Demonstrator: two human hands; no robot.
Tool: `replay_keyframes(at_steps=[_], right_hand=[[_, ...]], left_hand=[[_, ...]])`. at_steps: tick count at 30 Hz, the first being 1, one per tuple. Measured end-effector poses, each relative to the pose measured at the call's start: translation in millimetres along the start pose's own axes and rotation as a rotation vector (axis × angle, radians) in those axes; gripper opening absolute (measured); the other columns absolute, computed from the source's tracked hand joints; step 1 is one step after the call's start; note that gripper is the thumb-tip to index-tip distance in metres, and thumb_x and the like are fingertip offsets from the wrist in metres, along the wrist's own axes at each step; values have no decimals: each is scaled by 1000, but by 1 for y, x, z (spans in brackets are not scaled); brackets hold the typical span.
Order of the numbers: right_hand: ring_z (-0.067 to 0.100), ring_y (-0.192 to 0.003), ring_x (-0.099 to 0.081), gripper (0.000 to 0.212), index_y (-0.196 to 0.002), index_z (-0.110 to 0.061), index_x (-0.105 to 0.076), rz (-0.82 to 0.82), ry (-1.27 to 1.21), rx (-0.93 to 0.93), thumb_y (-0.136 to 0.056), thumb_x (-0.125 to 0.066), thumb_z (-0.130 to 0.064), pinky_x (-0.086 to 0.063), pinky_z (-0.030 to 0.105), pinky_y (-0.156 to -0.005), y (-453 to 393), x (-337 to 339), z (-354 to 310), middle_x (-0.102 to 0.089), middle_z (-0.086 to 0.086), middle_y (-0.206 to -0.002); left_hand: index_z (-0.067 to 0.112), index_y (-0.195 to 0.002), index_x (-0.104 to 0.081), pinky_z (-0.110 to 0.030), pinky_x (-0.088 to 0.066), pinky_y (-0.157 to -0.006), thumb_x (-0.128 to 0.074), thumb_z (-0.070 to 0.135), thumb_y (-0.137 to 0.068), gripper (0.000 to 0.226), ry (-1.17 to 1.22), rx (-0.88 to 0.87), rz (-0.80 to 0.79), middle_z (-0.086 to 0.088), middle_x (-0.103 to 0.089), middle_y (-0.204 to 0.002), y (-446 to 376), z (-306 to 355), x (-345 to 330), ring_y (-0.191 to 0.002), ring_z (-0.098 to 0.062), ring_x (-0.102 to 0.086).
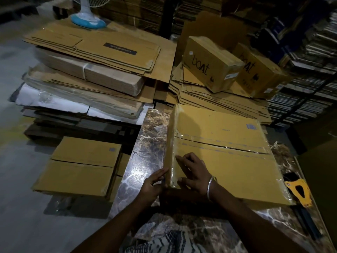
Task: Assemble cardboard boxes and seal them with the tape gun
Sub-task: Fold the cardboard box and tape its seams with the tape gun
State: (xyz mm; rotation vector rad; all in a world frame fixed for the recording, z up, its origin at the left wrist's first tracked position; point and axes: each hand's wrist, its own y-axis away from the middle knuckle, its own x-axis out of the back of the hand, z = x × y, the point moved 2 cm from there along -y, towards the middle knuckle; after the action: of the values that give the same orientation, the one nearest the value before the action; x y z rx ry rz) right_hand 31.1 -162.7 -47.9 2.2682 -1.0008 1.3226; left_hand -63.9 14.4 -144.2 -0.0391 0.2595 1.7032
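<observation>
Cardboard box (pixel 222 154), flat and taped along its seam, lies on a marble-patterned table (pixel 145 143). The left hand (pixel 153 185) presses straight fingers against the box's left edge. The right hand (pixel 193 172) rests flat, fingers spread, on its top. A yellow tape gun (pixel 299 190) sits just beside the box's right corner.

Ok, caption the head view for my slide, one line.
Both hands, left hand and right hand, press tape along a sealed cardboard box edge, yellow tape gun beside it.
</observation>
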Motion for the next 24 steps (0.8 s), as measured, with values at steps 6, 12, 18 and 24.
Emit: replay_keyframes(at_steps=[6, 12, 18, 24], right_hand=[[10, -105, -46, 80, -144, -16, -53, 49, -34, -27, -80, -59, -62, -43, 38, -90, 0, -1, 1, -42, -6, -114], [11, -94, -49, 67, -138, -18, -56, 92, -32, -6, -84, -61, -56, -46, 36, -82, -1, -1, -3, -43, -8, -107], [21, -91, -56, 72, -138, -5, -54, 152, -34, -3, -91, -52, -60, -50, 39, -78, -2, -1, -2, -52, 6, -108], [19, -94, -55, 70, -139, -5, -54, 174, -78, -33, -93, -49, -58, -50, 37, -80, -2, -1, 1, -52, 5, -108]], left_hand=[[27, -125, -68, -35, -51, -91, -69, 31, -91, 34, 174, 129, 103, 6, -69, -125, -12, 12, -2, -114, -15, -65], [48, -149, -24, -30, -24, -118, -50, 49, -100, 55, -45, 8, -37, 34, -20, -151, -38, 64, -45, -146, 3, -20], [44, -153, -16, -35, -20, -123, -41, 69, -92, 71, -78, -20, -21, 18, -13, -164, -49, 55, -53, -151, -4, -15], [31, -126, -58, -45, -47, -103, -53, 40, -98, 29, -138, -36, 195, 1, -55, -132, -68, 59, -36, -122, -16, -56]])
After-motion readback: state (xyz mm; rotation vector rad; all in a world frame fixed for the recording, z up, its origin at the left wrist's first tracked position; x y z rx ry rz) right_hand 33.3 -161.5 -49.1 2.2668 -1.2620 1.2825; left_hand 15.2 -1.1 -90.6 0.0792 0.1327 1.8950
